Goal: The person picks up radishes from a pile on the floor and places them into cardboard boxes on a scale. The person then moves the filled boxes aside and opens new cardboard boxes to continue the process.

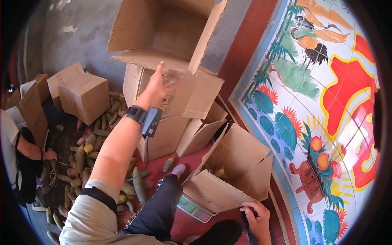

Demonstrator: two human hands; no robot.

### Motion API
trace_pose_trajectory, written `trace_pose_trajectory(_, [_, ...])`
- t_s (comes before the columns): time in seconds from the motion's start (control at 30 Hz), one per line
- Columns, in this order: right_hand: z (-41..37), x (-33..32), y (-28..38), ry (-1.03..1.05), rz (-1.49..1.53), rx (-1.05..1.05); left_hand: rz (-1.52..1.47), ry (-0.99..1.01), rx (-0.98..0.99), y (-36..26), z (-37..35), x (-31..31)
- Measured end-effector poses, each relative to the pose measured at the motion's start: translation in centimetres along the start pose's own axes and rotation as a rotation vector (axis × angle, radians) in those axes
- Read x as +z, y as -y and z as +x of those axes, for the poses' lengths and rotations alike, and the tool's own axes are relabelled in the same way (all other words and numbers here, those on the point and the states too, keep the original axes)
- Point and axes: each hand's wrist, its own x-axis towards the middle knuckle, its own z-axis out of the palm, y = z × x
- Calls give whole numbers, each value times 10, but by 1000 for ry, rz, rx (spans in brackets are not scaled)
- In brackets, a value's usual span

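My left hand [160,83] is stretched forward, thumb up and fingers apart, against the printed side of a stacked cardboard box [202,96]. Just above it, another cardboard box [179,30] lies with its open mouth facing me and its flaps spread. At lower right my right hand [257,222] has curled fingers at the near corner of an open cardboard box [218,192]. That box rests on a digital scale [196,210], and a few yellowish-green radishes [220,172] show inside it. A wristband with a small black device [151,121] is on my left forearm.
Many radishes [87,143] lie heaped on the floor to the left, beside more cardboard boxes [85,96]. Another person's hand [50,155] shows at far left. A long green radish [139,188] lies by my leg. A painted tile wall [302,81] borders the right.
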Motion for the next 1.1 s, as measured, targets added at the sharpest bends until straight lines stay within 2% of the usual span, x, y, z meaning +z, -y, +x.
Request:
trace_pose_trajectory(0.03, [0,0,-1,-2,5,6,-12,-83,-32,-1,-1,6])
trace_pose_trajectory(0.17, [-4,2,-6,7,6,8,9,-67,-98,1,16,-3])
trace_pose_trajectory(0.23, [-7,2,-9,9,9,32,113,-65,-43,3,21,-2])
trace_pose_trajectory(0.37, [-11,1,-17,-3,63,86,94,-148,-7,7,19,8])
trace_pose_trajectory(0.47, [-9,0,-22,-10,78,93,200,-157,75,18,11,13])
trace_pose_trajectory(0.53, [-9,2,-22,-11,90,111,281,-258,234,29,6,22])
trace_pose_trajectory(0.63, [-8,2,-24,-1,70,96,460,-324,295,35,-9,39])
trace_pose_trajectory(0.67, [-8,2,-25,-17,87,110,462,-326,293,39,-8,40])
trace_pose_trajectory(0.73, [-9,2,-28,-26,109,124,461,-339,415,49,-4,36])
trace_pose_trajectory(0.87, [-12,0,-37,-19,108,148,613,-490,423,79,17,14])
trace_pose_trajectory(1.1, [-15,0,-38,-33,144,194,724,-454,268,75,-5,28])
